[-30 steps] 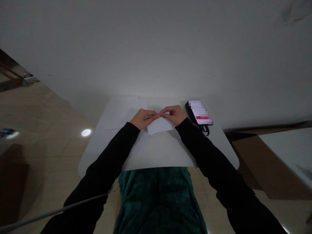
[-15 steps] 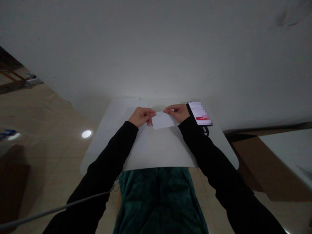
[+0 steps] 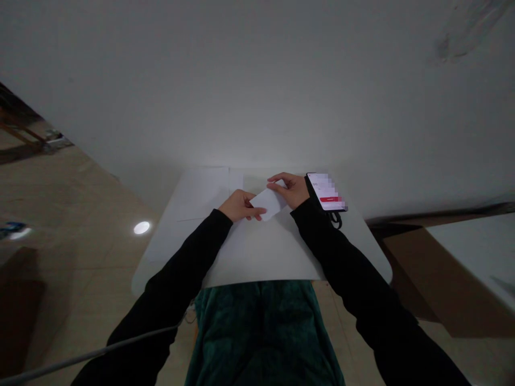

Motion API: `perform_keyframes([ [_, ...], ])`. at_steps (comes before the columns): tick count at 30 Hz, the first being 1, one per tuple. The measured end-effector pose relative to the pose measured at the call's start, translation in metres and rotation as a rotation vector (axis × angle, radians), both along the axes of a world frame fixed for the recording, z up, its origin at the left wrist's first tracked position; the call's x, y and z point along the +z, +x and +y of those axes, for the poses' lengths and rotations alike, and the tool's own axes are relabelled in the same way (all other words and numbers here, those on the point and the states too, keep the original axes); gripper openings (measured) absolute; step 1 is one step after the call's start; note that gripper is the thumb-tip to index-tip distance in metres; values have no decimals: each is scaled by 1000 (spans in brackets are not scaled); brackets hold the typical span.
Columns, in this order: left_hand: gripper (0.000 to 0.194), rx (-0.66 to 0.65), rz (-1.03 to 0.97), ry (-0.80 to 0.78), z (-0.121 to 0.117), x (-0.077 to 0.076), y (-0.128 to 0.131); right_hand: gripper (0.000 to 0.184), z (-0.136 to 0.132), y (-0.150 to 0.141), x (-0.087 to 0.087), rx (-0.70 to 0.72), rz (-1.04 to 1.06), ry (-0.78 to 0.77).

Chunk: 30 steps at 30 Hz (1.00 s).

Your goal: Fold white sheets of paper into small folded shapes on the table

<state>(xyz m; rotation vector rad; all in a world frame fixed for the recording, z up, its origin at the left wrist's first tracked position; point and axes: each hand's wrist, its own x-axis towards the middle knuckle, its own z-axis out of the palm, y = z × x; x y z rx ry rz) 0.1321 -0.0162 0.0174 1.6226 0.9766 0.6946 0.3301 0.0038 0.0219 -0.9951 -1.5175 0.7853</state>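
A small white piece of paper (image 3: pixel 270 203) is held tilted above the white table (image 3: pixel 265 262). My left hand (image 3: pixel 240 206) pinches its lower left side, thumb on top and fingers beneath. At the upper right corner, my right hand (image 3: pixel 292 188) grips it between thumb and fingers. To the left of my hands, white sheets of paper (image 3: pixel 203 193) lie flat on the table. Close to my right wrist is a phone (image 3: pixel 328 192) with a lit screen.
A black looped cord (image 3: pixel 335 219) sits under the phone. Behind the table rises a pale wall (image 3: pixel 257 86). A brown box (image 3: pixel 438 279) stands to the right. A grey cable (image 3: pixel 96 351) crosses the lower left. Green cloth (image 3: pixel 265 332) covers my lap.
The small paper has turned from nearly level to a slant, its left end lower. My left hand has shifted down and slightly right, with the thumb now over the paper.
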Motion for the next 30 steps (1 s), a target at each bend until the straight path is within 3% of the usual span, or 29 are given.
perform_keyframes([
  [3, 35, 284, -137, 62, 4, -1, 2, 30, -1, -1, 1, -318, 163, 142],
  [5, 37, 476, -266, 110, 6, -1, 3, 34, -3, -2, 0, -431, 202, 150],
  [6, 39, 543, -323, 126, 7, -1, 3, 35, -4, -4, -1, -402, 185, 115],
  [8, 41, 607, -398, 134, 6, 0, 6, 34, -7, -11, -6, -213, 105, 8],
  [10, 42, 623, -439, 124, 3, 0, 10, 31, -9, -20, -11, -30, 57, -77],
  [12, 42, 623, -460, 109, 2, -1, 14, 28, -11, -27, -15, 28, 97, -96],
  [20, 44, 596, -573, 16, 1, -15, 23, 30, -20, -37, -11, 84, 269, -199],
  [24, 37, 542, -572, 58, -1, -16, 24, 29, -22, -39, -11, 124, 319, -203],
  [30, 39, 650, -443, 109, 0, -16, 24, 26, -23, -36, -8, 126, 221, -205],
])
